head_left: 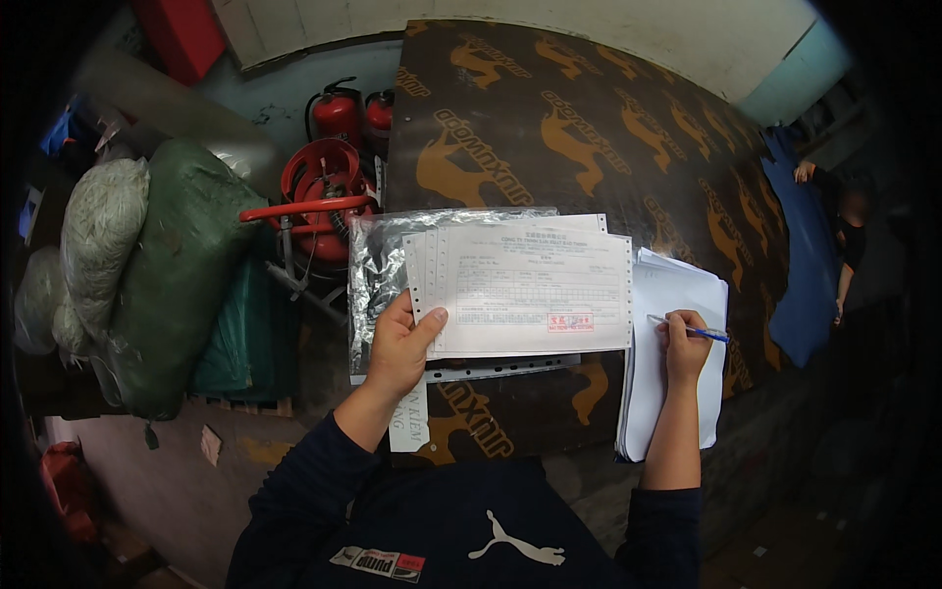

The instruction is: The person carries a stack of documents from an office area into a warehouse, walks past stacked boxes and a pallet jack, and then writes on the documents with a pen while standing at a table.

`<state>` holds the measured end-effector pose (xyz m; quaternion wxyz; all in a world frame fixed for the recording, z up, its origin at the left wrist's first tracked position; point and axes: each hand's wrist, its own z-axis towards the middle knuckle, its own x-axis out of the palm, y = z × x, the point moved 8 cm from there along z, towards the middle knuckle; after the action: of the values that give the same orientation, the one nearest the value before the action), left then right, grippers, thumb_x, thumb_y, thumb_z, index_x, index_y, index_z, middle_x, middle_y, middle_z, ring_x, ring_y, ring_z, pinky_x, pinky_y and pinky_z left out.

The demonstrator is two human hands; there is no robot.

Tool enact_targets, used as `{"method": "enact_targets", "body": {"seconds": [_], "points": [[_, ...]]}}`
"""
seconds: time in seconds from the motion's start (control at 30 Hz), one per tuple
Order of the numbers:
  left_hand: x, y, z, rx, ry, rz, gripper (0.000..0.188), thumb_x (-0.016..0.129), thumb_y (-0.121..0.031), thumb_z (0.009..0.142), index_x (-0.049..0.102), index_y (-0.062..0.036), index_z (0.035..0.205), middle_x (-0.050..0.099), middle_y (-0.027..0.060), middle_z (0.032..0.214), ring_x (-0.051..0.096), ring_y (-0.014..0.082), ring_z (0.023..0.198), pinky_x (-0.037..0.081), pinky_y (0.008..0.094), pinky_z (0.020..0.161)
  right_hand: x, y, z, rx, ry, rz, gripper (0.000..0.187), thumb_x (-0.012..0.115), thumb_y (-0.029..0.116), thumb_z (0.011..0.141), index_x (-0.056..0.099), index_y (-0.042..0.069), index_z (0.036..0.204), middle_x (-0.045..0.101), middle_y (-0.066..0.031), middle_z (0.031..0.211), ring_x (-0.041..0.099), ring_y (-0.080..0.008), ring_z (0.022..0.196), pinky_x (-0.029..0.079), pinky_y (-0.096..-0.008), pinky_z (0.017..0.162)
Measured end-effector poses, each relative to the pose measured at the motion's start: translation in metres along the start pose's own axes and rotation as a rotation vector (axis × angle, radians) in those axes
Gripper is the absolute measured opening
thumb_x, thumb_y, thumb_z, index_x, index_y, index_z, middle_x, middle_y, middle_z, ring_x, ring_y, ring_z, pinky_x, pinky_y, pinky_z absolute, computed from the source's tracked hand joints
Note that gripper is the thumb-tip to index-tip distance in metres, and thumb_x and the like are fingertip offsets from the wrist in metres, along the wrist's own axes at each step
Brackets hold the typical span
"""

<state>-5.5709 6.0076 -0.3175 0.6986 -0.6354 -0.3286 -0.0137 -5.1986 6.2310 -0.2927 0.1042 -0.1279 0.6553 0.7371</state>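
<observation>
White rectangular paper forms (pixel 525 294) stamped in red, long axis crosswise, sit thumb-pinched in the left hand (pixel 400 344), just left of the loose white paper stack (pixel 653 393), where the nearer right hand (pixel 685 344), fingers curled round a slim blue pen (pixel 714 336), aims its tip leftward.

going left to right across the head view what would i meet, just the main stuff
pale sack, green sack, red tubular handle, left hand, printed form, right hand, blue sheet
</observation>
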Motion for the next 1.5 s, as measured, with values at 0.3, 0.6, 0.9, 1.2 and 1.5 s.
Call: {"method": "enact_targets", "body": {"seconds": [0.3,0.6,0.9,1.2,1.5], "points": [[0.000,0.000,0.000,-0.009,-0.003,-0.003,0.034,0.055,-0.006,0.096,0.051,0.0039,0.128,0.062,0.0113,0.121,0.059,0.0155,0.109,0.045,0.0288,0.096,-0.005,-0.001,-0.002,-0.003,-0.039,0.044,0.010,0.058,0.007,0.086,0.061,0.000,0.080,0.061,-0.0062,0.065,0.052,-0.0089,0.051,0.040,-0.0214,0.046],[0.005,-0.005,-0.001,-0.007,0.011,-0.011,0.035,0.061,0.000,0.091,0.053,0.0030,0.125,0.063,0.0104,0.118,0.060,0.0142,0.106,0.047,0.0281,0.094,-0.012,0.003,0.003,0.049,-0.059,0.328,0.017,0.053,0.013,0.094,0.060,-0.001,0.102,0.067,-0.0135,0.080,0.053,-0.0108,0.052,0.043,-0.0231,0.047],[-0.005,0.001,-0.003,-0.027,-0.026,-0.060,0.026,0.060,-0.005,0.093,0.060,0.0046,0.117,0.067,0.0102,0.112,0.062,0.0143,0.099,0.049,0.0285,0.090,0.032,0.101,-0.023,-0.386,0.070,-0.171,0.034,0.047,0.019,0.101,0.053,-0.004,0.125,0.068,-0.0176,0.111,0.066,-0.0172,0.086,0.054,-0.0259,0.071],[-0.010,0.003,0.002,-0.005,-0.115,-0.147,0.040,0.056,-0.001,0.093,0.047,0.0048,0.131,0.058,0.0151,0.128,0.058,0.0218,0.114,0.045,0.0339,0.101,-0.025,0.044,-0.029,0.002,0.036,0.078,0.033,0.058,0.018,0.094,0.061,-0.009,0.113,0.067,-0.0155,0.093,0.063,-0.0157,0.071,0.056,-0.0286,0.062],[-0.012,0.005,0.002,0.019,-0.111,-0.160,0.041,0.056,-0.002,0.092,0.047,0.0041,0.132,0.058,0.0143,0.128,0.057,0.0217,0.115,0.043,0.0342,0.102,-0.010,0.016,-0.048,0.012,0.159,0.141,0.013,0.059,0.004,0.086,0.066,-0.006,0.091,0.069,-0.0127,0.078,0.057,-0.0098,0.054,0.046,-0.0228,0.050]]}}
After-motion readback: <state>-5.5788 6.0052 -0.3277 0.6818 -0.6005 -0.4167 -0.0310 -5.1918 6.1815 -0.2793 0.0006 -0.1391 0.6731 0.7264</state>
